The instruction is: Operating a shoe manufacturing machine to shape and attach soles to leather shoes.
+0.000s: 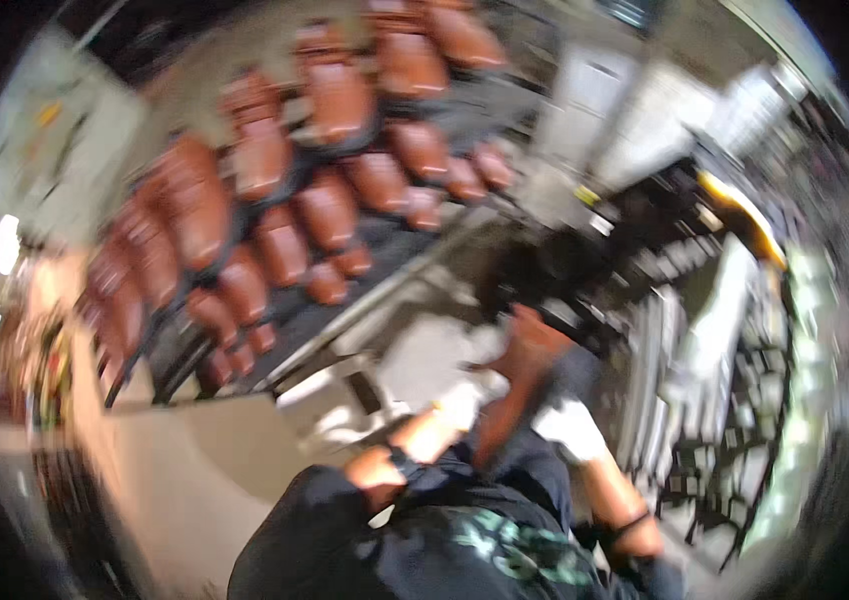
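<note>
A brown leather shoe [517, 385] with a dark sole is upended in front of my body, smeared by motion. My left hand [465, 398], in a white glove, is closed on its left side. On the other side my right hand [573, 430], also white-gloved, grips the shoe along its dark sole. The fingers of both hands are blurred and partly hidden behind the shoe.
Several brown shoes [340, 100] stand in rows on a dark rack [385, 230] ahead and left. A cardboard-coloured panel [195, 450] lies at lower left, near a white box-like object [330, 405]. Dark machinery [645, 230] and grey bars [650, 370] stand on the right.
</note>
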Motion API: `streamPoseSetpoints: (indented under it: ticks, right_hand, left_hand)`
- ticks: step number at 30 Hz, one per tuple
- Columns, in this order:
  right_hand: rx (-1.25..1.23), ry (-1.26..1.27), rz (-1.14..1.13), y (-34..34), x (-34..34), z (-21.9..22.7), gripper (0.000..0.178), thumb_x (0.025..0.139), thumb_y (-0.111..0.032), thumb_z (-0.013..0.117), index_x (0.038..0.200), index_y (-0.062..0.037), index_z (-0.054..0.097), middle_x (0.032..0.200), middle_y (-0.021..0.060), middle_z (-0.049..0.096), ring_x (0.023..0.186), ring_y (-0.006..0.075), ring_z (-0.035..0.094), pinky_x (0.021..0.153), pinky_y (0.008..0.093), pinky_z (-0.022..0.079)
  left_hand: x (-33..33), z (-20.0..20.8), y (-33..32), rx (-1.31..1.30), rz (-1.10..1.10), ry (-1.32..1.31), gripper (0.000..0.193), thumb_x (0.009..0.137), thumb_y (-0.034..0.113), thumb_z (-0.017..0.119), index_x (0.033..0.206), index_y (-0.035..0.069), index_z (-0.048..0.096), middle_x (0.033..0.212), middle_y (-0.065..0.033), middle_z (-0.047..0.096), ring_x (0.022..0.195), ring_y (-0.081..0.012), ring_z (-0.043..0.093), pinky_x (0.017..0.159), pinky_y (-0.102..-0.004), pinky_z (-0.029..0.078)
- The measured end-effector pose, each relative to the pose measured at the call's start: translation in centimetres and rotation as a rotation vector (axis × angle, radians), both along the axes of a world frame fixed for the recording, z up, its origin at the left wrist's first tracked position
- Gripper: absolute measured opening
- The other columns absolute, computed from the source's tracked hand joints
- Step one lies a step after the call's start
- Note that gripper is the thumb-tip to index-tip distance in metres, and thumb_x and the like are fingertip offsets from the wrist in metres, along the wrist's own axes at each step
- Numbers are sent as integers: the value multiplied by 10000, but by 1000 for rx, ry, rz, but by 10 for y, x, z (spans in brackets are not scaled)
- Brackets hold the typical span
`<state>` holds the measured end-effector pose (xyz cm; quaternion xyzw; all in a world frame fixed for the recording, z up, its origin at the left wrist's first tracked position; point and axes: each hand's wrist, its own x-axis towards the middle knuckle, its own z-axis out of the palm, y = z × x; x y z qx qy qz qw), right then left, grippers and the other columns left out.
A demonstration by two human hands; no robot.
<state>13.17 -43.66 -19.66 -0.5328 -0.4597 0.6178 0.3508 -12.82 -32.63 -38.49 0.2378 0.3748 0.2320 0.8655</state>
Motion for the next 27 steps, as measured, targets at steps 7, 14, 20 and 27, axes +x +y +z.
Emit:
streamPoseSetpoints:
  ticks: [7,14,20,27]
  right_hand:
    - [51,646,-567,86,-5,44,647,846,-29,774,1441,-1,522,1310,81,650,1186,164,611,1060,354,497]
    - [-97,412,-578,131,-23,-30,672,877,-336,799,1387,32,561,1285,140,676,1172,219,631,1046,358,482]
    - [-609,369,-746,60,-32,-127,636,889,-183,801,1403,90,545,1023,78,687,835,121,638,728,274,527]
    - [-856,233,-1008,4,-33,-150,442,888,-140,802,1267,30,652,937,71,717,711,152,659,633,299,538]
  left_hand:
    - [40,221,36,333,55,392,511,819,58,850,1273,-36,635,1225,-101,716,1095,-181,680,993,-374,548]
    - [21,127,50,977,-39,867,326,921,319,719,1240,257,752,1166,-187,730,1015,-331,717,940,-494,552]
    - [-1,33,249,798,440,1317,536,824,392,857,1101,-35,687,1079,-203,744,966,-311,701,884,-427,554]
    - [36,87,384,850,-8,1636,416,1012,365,578,1196,2,668,1223,-201,695,1139,-347,651,1019,-416,497]
